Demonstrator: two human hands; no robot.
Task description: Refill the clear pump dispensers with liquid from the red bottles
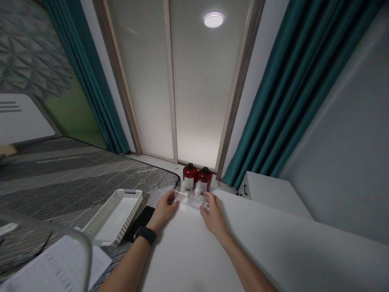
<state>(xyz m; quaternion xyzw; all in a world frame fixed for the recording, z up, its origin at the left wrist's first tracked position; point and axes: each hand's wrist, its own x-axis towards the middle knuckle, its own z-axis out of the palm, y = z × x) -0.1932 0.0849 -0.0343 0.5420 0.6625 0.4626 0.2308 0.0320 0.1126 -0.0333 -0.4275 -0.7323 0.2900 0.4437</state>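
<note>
Hands: both reach forward over the white bench (pixel 194 251), palms turned inward, one at each end of the clear plastic (pixel 190 198).
Left hand (pixel 165 209): wrist nearly straight, fingers curled forward, thumb angled in at the plastic's left end; whether it grips or only touches, I cannot tell.
Right hand (pixel 213 215): forearm slanting in from the lower right, fingers bent over the plastic's right end, thumb set apart from them; a firm grip cannot be made out.
Watch (pixel 145 234): dark, smooth band around the left wrist.
Plastic: thin, glossy and see-through, with whitish shapes in it too blurred to name; at the bench's far end, between the hands.
Bottles (pixel 197 177): two, upright side by side just beyond the plastic; dark red, rounded shoulders, black caps, pale labels.
Basket (pixel 114 217): white, shallow, rectangular, with perforated walls, left of the bench on the bed (pixel 91 178).
Bed: grey, striped, patterned fabric with dark piping.
Black item (pixel 141 221): flat, between basket and bench.
Papers (pixel 57 267): flat printed sheets, lower left.
Cabinet (pixel 273 192): smooth white, boxy, dark handle, right of the bench.
Curtains (pixel 282 93): teal, in deep vertical folds.
</note>
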